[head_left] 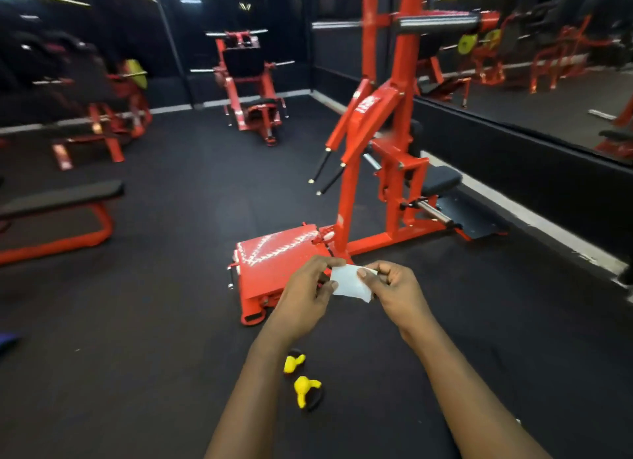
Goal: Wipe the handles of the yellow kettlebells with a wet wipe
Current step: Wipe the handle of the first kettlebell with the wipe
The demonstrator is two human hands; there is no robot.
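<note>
Your left hand (pixel 308 294) and right hand (pixel 394 285) met just below the centre of the view, both arms reaching up from 6 o'clock. Between them you held a white wipe (pixel 350 285). Left thumb and fingertips pinched its left edge. Right thumb and forefinger pinched its upper right corner, with the other right fingers curled in. The wipe was partly unfolded and stretched between the two pinches, its lower corner loose.

Two yellow kettlebells lay on the black floor (pixel 137 321) at 6 o'clock, low in the view between your forearms. The first kettlebell (pixel 294 363) sat at 11 o'clock of the second kettlebell (pixel 304 388), close beside it; whether they touched, I could not tell. Both were apart from the wipe and from either hand. Each had a dark loop beside the yellow, too small to make out.

A tall red machine (pixel 376 133) stood at 1 o'clock of your hands, its red footplate (pixel 270 263) right behind the left hand. A black-padded bench (pixel 58 198) was at 9 o'clock, a wall mirror (pixel 548 92) at 2 o'clock, and a smaller red machine (pixel 246 81) far off at 12 o'clock.
</note>
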